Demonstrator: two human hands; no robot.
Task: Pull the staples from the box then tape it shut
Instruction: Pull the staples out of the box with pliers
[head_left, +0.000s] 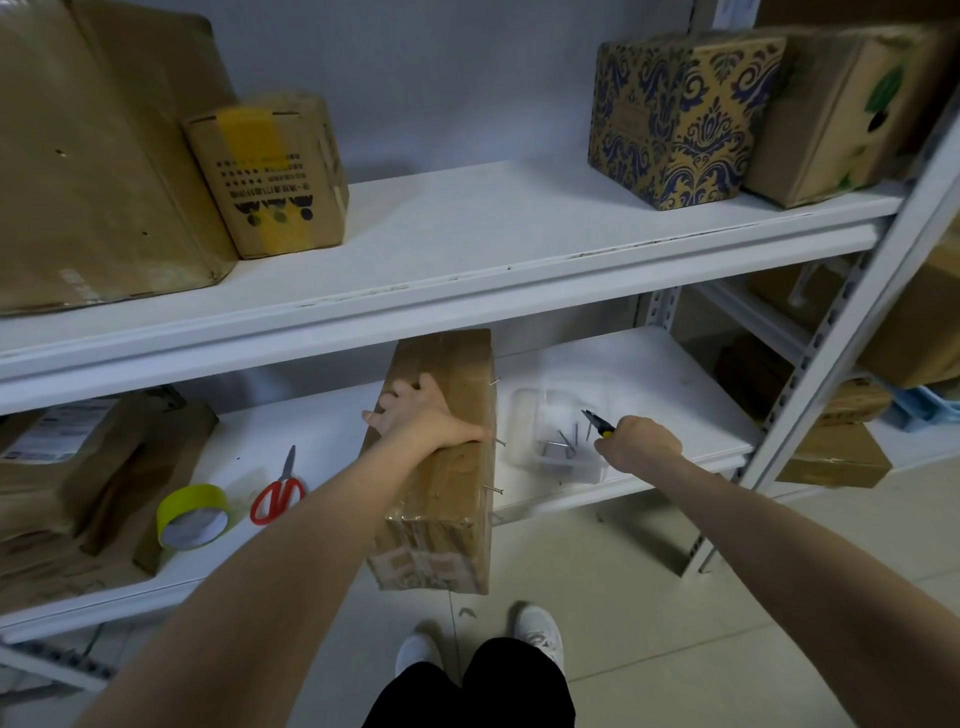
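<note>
Head view: our left hand (415, 413) grips the box (452, 499), fingers curled over its edge. Our right hand (641, 441) clenches pliers (597, 421) above the tray (521, 413).

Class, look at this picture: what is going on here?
A person is pulling staples from a box on the lower shelf. The left hand grips the box while the right hand holds pliers over a clear tray with several pulled staples in it. A few more stick out of the box's side. Tape and scissors lie nearby.
</note>
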